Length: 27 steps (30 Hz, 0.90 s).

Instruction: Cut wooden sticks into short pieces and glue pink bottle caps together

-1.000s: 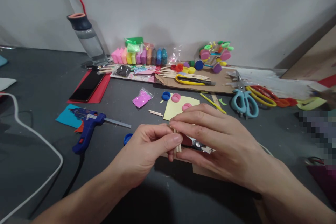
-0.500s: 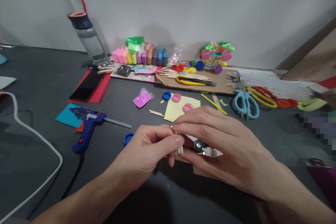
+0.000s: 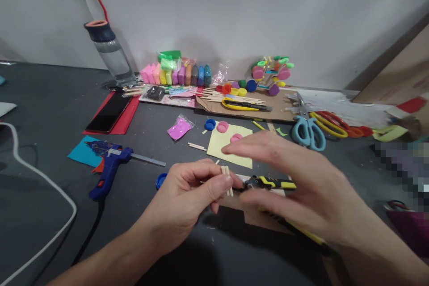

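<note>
Pinched between the thumb and fingers of my left hand (image 3: 196, 192) are two short pale wooden sticks (image 3: 226, 170), held roughly upright. My right hand (image 3: 304, 183) is just to the right, thumb and fingers spread, holding nothing. Under and behind it lie pliers (image 3: 273, 182) with black-and-yellow handles, partly hidden by the hand. Beyond my hands is a yellow paper square (image 3: 231, 154) with pink caps (image 3: 222, 127) on it. Several thin cut sticks (image 3: 197, 146) lie left of the paper.
To the left are a blue glue gun (image 3: 109, 165), a phone (image 3: 110, 114) and a white cable (image 3: 43, 174). A water bottle (image 3: 114, 60) stands near the wall. Along the back are a yellow utility knife (image 3: 244, 105) on cardboard and light-blue scissors (image 3: 307, 132).
My right hand has drawn back from the sticks and its fingers have spread, uncovering more of the pliers. My left hand keeps its pinch. The view has shifted slightly.
</note>
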Available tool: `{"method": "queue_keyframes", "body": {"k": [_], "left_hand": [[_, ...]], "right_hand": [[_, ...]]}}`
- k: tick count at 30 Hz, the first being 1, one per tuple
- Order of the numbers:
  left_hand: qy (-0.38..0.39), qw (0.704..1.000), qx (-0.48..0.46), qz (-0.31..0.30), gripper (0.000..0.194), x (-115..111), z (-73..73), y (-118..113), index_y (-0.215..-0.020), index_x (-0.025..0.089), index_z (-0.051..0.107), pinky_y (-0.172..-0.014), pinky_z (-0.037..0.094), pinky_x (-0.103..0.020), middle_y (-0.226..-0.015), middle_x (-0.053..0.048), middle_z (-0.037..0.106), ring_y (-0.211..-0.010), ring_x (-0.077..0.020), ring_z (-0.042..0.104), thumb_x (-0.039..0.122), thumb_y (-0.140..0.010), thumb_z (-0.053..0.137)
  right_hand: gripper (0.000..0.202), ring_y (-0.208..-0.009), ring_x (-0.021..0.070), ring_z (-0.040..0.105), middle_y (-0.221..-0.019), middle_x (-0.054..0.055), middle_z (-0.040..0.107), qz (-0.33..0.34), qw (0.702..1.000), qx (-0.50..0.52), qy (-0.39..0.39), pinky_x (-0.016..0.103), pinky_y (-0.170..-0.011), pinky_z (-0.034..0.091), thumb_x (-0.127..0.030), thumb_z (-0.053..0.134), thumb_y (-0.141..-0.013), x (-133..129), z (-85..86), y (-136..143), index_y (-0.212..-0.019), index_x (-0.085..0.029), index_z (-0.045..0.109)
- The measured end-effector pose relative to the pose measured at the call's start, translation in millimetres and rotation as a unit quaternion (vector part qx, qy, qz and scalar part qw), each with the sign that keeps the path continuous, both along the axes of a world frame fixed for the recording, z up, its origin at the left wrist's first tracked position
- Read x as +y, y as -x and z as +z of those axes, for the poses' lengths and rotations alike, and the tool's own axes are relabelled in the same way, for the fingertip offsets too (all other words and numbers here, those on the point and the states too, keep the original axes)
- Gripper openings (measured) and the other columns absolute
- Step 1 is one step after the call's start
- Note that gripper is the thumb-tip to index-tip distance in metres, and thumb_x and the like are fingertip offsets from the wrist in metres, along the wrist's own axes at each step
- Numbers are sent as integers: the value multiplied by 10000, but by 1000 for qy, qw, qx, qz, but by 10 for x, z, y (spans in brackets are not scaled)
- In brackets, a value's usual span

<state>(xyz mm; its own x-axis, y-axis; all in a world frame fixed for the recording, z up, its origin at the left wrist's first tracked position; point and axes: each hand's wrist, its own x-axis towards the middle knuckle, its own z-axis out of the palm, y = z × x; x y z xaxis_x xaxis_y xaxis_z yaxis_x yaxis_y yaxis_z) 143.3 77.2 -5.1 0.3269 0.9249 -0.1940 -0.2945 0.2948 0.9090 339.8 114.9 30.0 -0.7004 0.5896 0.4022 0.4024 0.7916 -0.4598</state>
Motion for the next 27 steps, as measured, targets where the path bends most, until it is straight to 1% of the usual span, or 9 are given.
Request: {"method": "queue_keyframes", "body": {"k": [3, 6, 9, 12, 16, 19, 22, 25, 27], "left_hand": [[6, 1000, 12, 6, 184, 6, 5, -13, -739, 174, 765, -544, 362, -206, -755, 12, 616, -562, -57, 455, 239, -883, 670], [-3, 999, 39, 5, 194, 5, -3, -16, -751, 179, 771, -549, 343, -217, -747, 15, 583, -568, -58, 438, 270, -889, 669], [-23, 996, 83, 5, 221, 1, -28, -9, -751, 192, 772, -573, 316, -230, -724, 22, 525, -613, -73, 435, 343, -885, 684], [-35, 994, 102, 3, 273, 3, -57, -6, -734, 202, 761, -610, 335, -227, -786, 16, 548, -660, -78, 457, 391, -904, 662], [-26, 997, 76, 6, 244, 13, -87, -32, -775, 206, 762, -637, 411, -206, -888, 10, 602, -661, -67, 501, 396, -898, 671], [12, 999, 50, -1, 244, 10, -101, -65, -841, 189, 765, -693, 482, -215, -863, -17, 669, -697, -94, 590, 404, -901, 665], [53, 998, 29, -5, 290, -5, -111, -85, -865, 163, 741, -709, 527, -233, -794, -44, 714, -721, -128, 663, 431, -913, 641], [60, 998, 10, 6, 256, -11, -121, -84, -886, 161, 704, -677, 540, -226, -825, -49, 741, -674, -117, 676, 413, -905, 656], [60, 998, 8, 7, 238, -4, -125, -79, -910, 161, 693, -658, 538, -219, -838, -56, 755, -655, -112, 676, 396, -905, 660]], "right_hand": [[136, -935, 197, 655, -1017, 35, 708, -118, 993, -20, -10, 294, -794, 471, -287, 563, -996, 127, -37, -106, -1046, -215, 667], [211, -795, 211, 640, -866, 51, 692, -205, 964, -170, 7, 304, -686, 429, -268, 532, -990, 334, -183, -206, -908, -185, 707], [202, -813, 232, 643, -890, 94, 695, -228, 938, -259, 33, 303, -690, 409, -208, 544, -959, 512, -369, -272, -902, -153, 729], [194, -818, 223, 646, -889, 104, 692, -228, 924, -302, 51, 285, -690, 392, -169, 548, -939, 597, -515, -289, -871, -145, 728], [217, -775, 218, 625, -866, 116, 681, -239, 910, -333, 60, 282, -648, 341, -120, 503, -929, 610, -596, -282, -805, -123, 682], [203, -703, 197, 590, -780, 94, 662, -228, 911, -335, 71, 282, -610, 292, -75, 514, -873, 593, -559, -294, -721, -135, 636], [161, -619, 158, 541, -696, 49, 637, -210, 922, -312, 93, 273, -580, 278, -49, 540, -800, 545, -432, -313, -700, -153, 612], [118, -604, 128, 527, -708, 6, 643, -169, 940, -269, 121, 242, -580, 332, -111, 541, -837, 444, -238, -311, -774, -171, 621], [99, -653, 116, 551, -762, -12, 656, -120, 958, -221, 138, 219, -620, 385, -151, 539, -868, 354, -109, -290, -830, -182, 625]]}}
